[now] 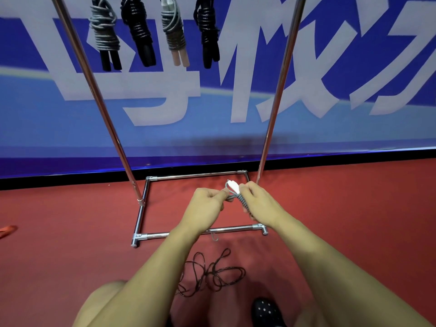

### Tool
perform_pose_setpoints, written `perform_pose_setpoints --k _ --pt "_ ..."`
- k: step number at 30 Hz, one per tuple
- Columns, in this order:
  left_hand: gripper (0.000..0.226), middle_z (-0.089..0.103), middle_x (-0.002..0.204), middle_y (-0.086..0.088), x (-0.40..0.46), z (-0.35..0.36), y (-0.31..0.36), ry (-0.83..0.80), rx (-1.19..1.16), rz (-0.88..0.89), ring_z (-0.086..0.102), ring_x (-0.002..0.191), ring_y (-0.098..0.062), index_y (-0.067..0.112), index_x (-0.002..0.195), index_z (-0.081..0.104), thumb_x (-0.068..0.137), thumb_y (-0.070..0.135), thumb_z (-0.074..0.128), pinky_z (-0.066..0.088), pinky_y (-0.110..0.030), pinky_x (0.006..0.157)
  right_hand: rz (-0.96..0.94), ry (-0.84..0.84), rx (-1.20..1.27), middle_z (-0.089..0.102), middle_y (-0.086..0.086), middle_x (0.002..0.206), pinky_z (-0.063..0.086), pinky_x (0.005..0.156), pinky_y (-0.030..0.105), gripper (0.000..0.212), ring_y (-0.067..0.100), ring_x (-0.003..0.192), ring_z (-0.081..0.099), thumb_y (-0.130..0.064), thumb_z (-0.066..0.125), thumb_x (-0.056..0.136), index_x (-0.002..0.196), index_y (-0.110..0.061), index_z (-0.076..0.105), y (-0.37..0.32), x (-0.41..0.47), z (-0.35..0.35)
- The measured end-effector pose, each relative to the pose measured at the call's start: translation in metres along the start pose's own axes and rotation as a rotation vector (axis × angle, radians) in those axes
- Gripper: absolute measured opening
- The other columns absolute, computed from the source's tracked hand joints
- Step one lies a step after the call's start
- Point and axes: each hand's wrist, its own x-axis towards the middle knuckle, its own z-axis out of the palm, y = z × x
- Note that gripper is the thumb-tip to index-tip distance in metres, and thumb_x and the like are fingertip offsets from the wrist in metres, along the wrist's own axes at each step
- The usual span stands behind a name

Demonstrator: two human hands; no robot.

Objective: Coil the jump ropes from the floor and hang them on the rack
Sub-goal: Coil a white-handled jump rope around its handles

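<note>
At centre frame, both hands work a grey jump rope (236,197) above the rack (278,95) base: the right hand (256,201) grips the coiled bundle, the left hand (210,200) pinches its loose end. Tuck that end snugly under the last wrap, leaving a loop for hanging. 4 bundles (155,31) hang at upper left; 1 dark rope (212,272) lies uncoiled on the floor (354,208) below.

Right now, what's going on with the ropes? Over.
Both hands on the grey rope: right hand grips the bundle, left hand pinches the loose end. Four ropes hung. Dark rope tangled on floor. Nothing in the way.
</note>
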Motion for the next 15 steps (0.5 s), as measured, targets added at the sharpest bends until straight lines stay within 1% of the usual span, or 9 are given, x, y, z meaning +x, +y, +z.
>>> perform_pose_setpoints --k 2,4,6,9,10,12,13,14,15 --pt "0.043 0.037 0.058 0.001 0.001 -0.001 -0.001 0.009 -0.009 -0.010 0.025 0.050 -0.012 0.005 0.087 0.078 0.105 0.033 0.051 0.024 -0.025 0.049 0.011 -0.055 0.062 0.065 0.001 0.080 0.049 0.065 0.034 0.033 0.008 0.057 0.058 -0.047 0.032 0.106 0.101 -0.023 0.055 -0.002 -0.001 0.000" --pt "0.048 0.036 0.060 -0.002 0.003 -0.003 -0.002 0.031 -0.010 -0.018 0.025 0.049 -0.013 0.000 0.085 0.077 0.105 0.034 0.050 0.024 -0.023 0.046 0.002 -0.101 0.075 0.064 -0.001 0.085 0.049 0.073 0.036 0.029 0.013 0.067 0.059 -0.044 0.034 0.106 0.112 -0.027 0.056 0.002 0.001 0.001" --pt "0.053 0.036 0.062 -0.005 0.004 -0.004 -0.003 0.045 0.002 -0.025 0.024 0.048 -0.013 -0.004 0.075 0.069 0.105 0.035 0.050 0.024 -0.026 0.048 -0.030 -0.131 0.074 0.065 -0.007 0.091 0.051 0.079 0.038 0.024 0.012 0.076 0.062 -0.046 0.042 0.105 0.119 -0.033 0.057 0.005 0.001 0.002" --pt "0.050 0.032 0.054 0.000 0.002 -0.006 -0.003 0.049 0.021 -0.015 0.022 0.045 -0.012 0.006 0.065 0.053 0.104 0.036 0.051 0.024 -0.026 0.047 -0.082 -0.121 0.126 0.070 -0.005 0.103 0.055 0.086 0.036 0.024 0.010 0.091 0.067 -0.043 0.062 0.100 0.118 -0.028 0.063 0.005 -0.001 0.000" --pt "0.050 0.032 0.052 0.002 0.002 -0.006 -0.003 0.049 0.023 -0.010 0.021 0.044 -0.012 0.007 0.064 0.050 0.104 0.037 0.052 0.023 -0.023 0.045 -0.076 -0.111 0.175 0.071 -0.001 0.104 0.057 0.086 0.036 0.025 0.012 0.091 0.068 -0.040 0.069 0.096 0.116 -0.025 0.065 0.004 -0.001 -0.002" --pt "0.051 0.031 0.050 0.003 0.002 -0.005 -0.003 0.049 0.017 0.002 0.021 0.044 -0.012 0.008 0.063 0.048 0.103 0.039 0.054 0.021 -0.021 0.042 -0.026 -0.145 0.341 0.069 0.005 0.097 0.061 0.083 0.042 0.031 0.015 0.082 0.068 -0.033 0.077 0.091 0.116 -0.020 0.064 0.002 -0.003 -0.006" --pt "0.052 0.031 0.050 0.003 0.002 -0.005 -0.003 0.053 0.012 0.010 0.021 0.043 -0.011 0.008 0.062 0.048 0.103 0.039 0.055 0.021 -0.021 0.041 0.011 -0.189 0.441 0.068 0.008 0.097 0.062 0.081 0.047 0.035 0.018 0.080 0.069 -0.028 0.077 0.092 0.119 -0.017 0.060 0.001 -0.005 -0.007" --pt "0.053 0.032 0.050 0.003 0.003 -0.004 -0.002 0.055 0.009 0.016 0.022 0.043 -0.011 0.009 0.061 0.048 0.102 0.040 0.055 0.021 -0.022 0.042 0.047 -0.245 0.534 0.066 0.010 0.102 0.063 0.079 0.051 0.038 0.023 0.082 0.072 -0.025 0.074 0.093 0.123 -0.015 0.054 0.000 -0.008 -0.007" --pt "0.053 0.033 0.050 0.003 0.003 -0.005 -0.002 0.051 0.004 0.018 0.023 0.044 -0.012 0.009 0.060 0.048 0.102 0.041 0.055 0.022 -0.022 0.043 0.081 -0.301 0.603 0.066 0.012 0.108 0.063 0.074 0.051 0.039 0.030 0.085 0.073 -0.023 0.071 0.096 0.127 -0.013 0.048 -0.002 -0.011 -0.006"
